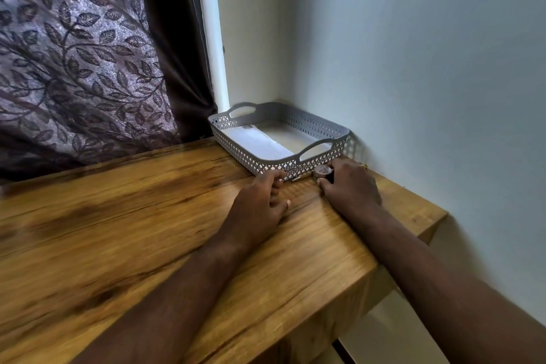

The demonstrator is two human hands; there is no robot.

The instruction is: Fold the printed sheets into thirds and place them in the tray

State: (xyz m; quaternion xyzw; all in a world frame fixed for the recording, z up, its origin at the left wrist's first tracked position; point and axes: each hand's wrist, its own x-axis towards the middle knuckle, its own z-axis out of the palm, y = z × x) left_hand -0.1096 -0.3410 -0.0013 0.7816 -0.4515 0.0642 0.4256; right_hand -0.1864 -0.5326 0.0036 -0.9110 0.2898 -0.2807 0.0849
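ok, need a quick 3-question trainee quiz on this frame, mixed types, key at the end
1. True or false: the tray lies upside down on the table.
2. What lies in the tray? A) white paper B) a mug C) a pair of scissors
3. Which hand grips the small round object just in front of the tray?

Key: 1 false, it stands upright with its open side up; 2 A; 3 the right hand.
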